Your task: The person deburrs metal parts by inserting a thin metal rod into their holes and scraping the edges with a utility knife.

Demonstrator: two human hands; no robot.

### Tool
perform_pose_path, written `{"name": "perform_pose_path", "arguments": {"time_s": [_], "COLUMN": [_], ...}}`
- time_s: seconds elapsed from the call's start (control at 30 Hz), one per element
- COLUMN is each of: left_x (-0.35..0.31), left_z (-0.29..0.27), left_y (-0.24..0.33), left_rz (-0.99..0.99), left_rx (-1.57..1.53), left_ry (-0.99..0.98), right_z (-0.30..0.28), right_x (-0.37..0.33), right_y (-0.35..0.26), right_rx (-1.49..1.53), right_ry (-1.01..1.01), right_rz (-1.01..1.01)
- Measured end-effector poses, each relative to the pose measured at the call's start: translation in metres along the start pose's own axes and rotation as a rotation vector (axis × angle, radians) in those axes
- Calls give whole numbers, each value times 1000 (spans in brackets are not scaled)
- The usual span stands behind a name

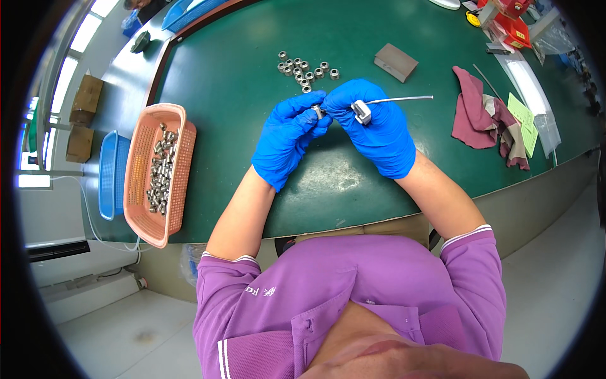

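My left hand (pixel 285 131), in a blue glove, is closed on a small shiny metal cylindrical fitting (pixel 317 112) held between thumb and fingers. Close against it, my right hand (pixel 377 128), also gloved in blue, grips what looks like a caliper (pixel 362 112); its thin bar (pixel 404 98) sticks out to the right. The caliper's jaw end is hidden by my fingers, so I cannot tell whether it touches the fitting. Just beyond my hands, several similar metal fittings (pixel 305 66) stand in a loose group on the green tabletop (pixel 252 69).
A pink basket (pixel 181 183) with many metal fittings (pixel 162 170) stands at the left, beside a blue basket (pixel 110 177). Beyond my right hand lies a grey-brown block (pixel 396 62). Farther right are a maroon cloth (pixel 472 117), green paper (pixel 522 120) and red bins (pixel 512 28).
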State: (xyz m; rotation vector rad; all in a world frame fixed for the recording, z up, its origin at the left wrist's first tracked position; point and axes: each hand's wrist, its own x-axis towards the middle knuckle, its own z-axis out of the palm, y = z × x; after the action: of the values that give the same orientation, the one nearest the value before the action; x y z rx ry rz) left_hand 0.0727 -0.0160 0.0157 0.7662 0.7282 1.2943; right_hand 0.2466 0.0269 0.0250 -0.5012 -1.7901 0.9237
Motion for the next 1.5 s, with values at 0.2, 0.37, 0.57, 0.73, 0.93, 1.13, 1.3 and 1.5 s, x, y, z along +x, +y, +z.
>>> {"name": "perform_pose_path", "arguments": {"time_s": [0.2,0.37,0.57,0.73,0.93,1.13,1.3,1.5], "left_x": [0,2,1,1,1,2,1,-1], "left_z": [0,7,4,4,1,-1,2,4], "left_y": [-1,4,1,2,1,-1,-2,-3], "left_rz": [9,32,21,16,19,23,10,23], "left_rx": [-32,-80,-31,-131,-208,-228,-180,-20], "left_ry": [38,79,132,78,29,-4,48,89], "right_z": [0,1,-2,-3,-7,-8,-8,-7], "right_x": [1,0,0,3,-1,-1,1,0], "right_y": [3,1,3,-13,-8,-8,-10,-12], "right_rx": [5,234,141,-15,5,-110,-174,-297], "right_ry": [64,198,110,50,-43,-77,-102,-177], "right_rz": [-79,35,-139,-221,-161,-236,-247,-256]}}
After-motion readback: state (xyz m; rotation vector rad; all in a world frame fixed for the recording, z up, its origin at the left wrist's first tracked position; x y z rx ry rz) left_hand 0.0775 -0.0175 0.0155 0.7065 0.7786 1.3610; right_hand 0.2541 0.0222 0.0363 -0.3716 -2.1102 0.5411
